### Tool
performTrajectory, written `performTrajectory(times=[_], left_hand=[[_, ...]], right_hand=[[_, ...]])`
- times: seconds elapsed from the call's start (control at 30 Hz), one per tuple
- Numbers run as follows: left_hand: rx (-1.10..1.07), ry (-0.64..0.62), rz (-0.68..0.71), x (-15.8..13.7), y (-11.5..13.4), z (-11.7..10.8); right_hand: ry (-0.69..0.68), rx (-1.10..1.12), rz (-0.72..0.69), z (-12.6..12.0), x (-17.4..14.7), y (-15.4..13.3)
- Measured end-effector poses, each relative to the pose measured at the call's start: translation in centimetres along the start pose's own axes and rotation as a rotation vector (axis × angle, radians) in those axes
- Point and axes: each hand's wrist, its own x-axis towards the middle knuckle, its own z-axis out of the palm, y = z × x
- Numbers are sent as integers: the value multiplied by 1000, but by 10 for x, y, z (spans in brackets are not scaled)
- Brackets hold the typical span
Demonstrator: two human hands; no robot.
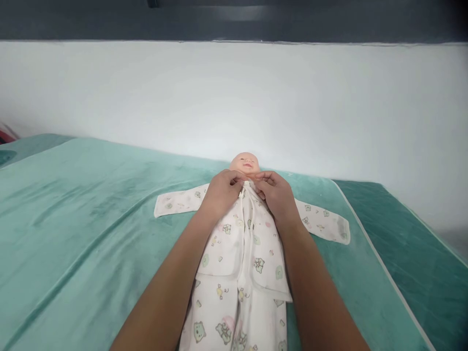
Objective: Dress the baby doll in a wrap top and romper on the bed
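Note:
A baby doll (245, 160) lies on its back with its head toward the wall. It wears a white baby jacket (223, 243) printed with small bears, its sleeves spread out to both sides, over matching trousers (212, 317). At the doll's neck, my left hand (223, 190) pinches the left edge of the jacket's collar. My right hand (276, 192) grips the other collar edge, its fingers curled. Below the hands the two front panels hang side by side with a narrow gap between them. The fingertips partly cover the collar and whatever fastening is there.
A light green plush blanket (91, 234) with some creases lies under the doll. Darker green fabric (395, 234) shows along the right side. Behind the doll's head rises a white wall (234, 97) with a dark band on top. Something red (5, 134) shows at the far left edge.

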Motion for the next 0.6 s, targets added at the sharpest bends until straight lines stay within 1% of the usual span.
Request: performTrajectory(times=[0.1,0.2,0.3,0.37,0.43,0.5,0.6], left_hand=[[34,24,33,-4,0,1],[88,52,110,-11,0,3],[266,46,197,-21,0,6],[401,27,220,-30,0,6],[472,19,217,-37,-1,6],[467,33,228,-44,-4,5],[363,78,291,-49,-10,5]], right_hand=[[28,-10,-35,1,-1,0],[48,-132,-135,2,-3,-1],[75,-257,-224,3,-9,-2],[71,-307,-257,3,-17,-2],[68,-322,-279,4,-27,-1],[69,-331,-285,4,-40,2],[65,-356,-279,5,-60,7]])
